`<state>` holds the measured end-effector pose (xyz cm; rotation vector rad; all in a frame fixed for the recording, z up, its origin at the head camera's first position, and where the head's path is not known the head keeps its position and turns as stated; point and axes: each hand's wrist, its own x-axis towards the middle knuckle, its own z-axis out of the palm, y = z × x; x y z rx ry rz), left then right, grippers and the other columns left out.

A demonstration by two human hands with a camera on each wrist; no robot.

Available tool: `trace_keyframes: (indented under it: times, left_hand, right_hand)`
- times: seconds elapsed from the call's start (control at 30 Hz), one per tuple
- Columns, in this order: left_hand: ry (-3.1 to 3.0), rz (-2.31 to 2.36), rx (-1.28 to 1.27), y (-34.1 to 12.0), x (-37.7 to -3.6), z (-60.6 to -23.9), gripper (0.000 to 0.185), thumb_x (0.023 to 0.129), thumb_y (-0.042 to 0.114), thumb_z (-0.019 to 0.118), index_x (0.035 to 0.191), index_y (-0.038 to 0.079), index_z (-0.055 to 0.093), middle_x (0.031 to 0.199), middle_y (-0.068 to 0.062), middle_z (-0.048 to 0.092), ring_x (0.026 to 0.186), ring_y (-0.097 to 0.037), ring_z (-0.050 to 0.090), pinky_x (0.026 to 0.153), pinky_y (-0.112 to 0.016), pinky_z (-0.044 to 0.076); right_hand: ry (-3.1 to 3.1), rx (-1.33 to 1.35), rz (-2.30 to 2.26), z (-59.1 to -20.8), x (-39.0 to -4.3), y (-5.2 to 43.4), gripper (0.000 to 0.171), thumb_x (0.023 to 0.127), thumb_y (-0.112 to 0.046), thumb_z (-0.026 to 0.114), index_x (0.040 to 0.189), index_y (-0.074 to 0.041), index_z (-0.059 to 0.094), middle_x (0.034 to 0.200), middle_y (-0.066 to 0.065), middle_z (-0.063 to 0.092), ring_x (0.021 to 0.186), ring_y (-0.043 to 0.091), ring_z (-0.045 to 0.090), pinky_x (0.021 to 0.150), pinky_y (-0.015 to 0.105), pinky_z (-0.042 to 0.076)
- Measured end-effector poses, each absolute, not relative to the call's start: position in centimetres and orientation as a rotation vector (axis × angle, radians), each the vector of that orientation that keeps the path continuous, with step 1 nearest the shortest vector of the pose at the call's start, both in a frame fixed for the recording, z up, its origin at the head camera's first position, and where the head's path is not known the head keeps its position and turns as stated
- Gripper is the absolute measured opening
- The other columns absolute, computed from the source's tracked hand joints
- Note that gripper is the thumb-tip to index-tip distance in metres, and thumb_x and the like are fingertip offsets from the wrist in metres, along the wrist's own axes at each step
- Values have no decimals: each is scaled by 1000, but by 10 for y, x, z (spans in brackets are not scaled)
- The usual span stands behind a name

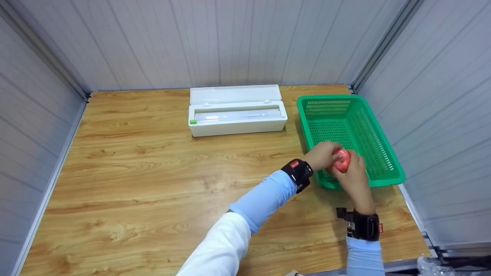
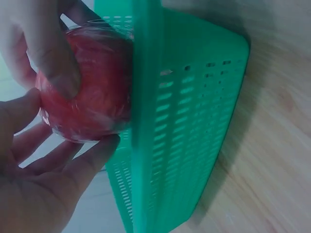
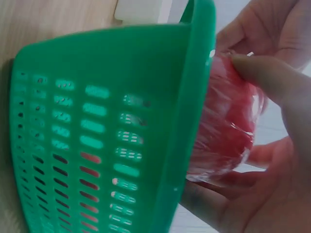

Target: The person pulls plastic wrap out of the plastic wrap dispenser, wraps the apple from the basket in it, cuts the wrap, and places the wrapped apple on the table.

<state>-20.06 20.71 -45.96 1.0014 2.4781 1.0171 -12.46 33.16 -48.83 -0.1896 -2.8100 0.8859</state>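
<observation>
Both hands hold a red apple [image 1: 342, 161] wrapped in clear cling film, over the near part of a green plastic basket [image 1: 385, 153]. The left hand [image 1: 323, 155] grips it from the left, fingers bent over its top. From the right and below, the right hand [image 1: 353, 177] curls round the other side. In the left wrist view the wrapped apple [image 2: 99, 82] shows at the basket's rim. Wrinkled, shiny film covers the apple [image 3: 226, 121] in the right wrist view, where the rim hides part of it.
A white cling film dispenser [image 1: 238, 128] stands at the back middle of the wooden table [image 1: 153, 184]. Its lid [image 1: 236, 94] is up, and a green slider [image 1: 193, 121] sits at its left end. Pale panel walls [image 1: 441, 115] enclose the table on the sides and back.
</observation>
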Motion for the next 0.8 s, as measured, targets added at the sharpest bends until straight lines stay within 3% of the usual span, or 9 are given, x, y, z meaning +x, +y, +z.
trace_keyframes:
  times: [0.13, 0.33, 0.63, 0.8]
  left_hand:
    - [2585, 919, 1015, 211, -192, -467, 28, 99, 20, 49, 121, 10, 62, 110, 0, 66, 100, -8, 58, 84, -15, 46]
    - [2697, 756, 1105, 221, -186, -477, 25, 99, 17, 46, 113, 10, 65, 104, 0, 65, 96, -9, 60, 78, -17, 49]
    - [2806, 569, 1225, 230, -179, -492, 21, 96, 12, 51, 100, 14, 71, 98, 2, 67, 90, -9, 64, 77, -20, 52]
    - [2819, 537, 1238, 231, -180, -496, 18, 95, 13, 54, 93, 15, 71, 95, 2, 68, 87, -9, 64, 74, -19, 51]
  right_hand:
    - [-2883, -163, 885, -492, -126, 336, 60, 85, -19, 66, 124, 16, 36, 115, 35, 45, 109, 46, 42, 94, 55, 35]
    - [-3015, -213, 874, -492, -129, 344, 62, 88, -24, 58, 128, 17, 33, 120, 36, 46, 107, 46, 49, 87, 56, 45]
    - [-3184, -156, 807, -496, -136, 349, 42, 92, -24, 51, 114, 10, 46, 109, 33, 53, 96, 43, 54, 79, 52, 45]
    - [-3263, -198, 803, -494, -142, 347, 46, 92, -24, 47, 119, 13, 44, 126, 46, 32, 111, 54, 39, 85, 61, 41]
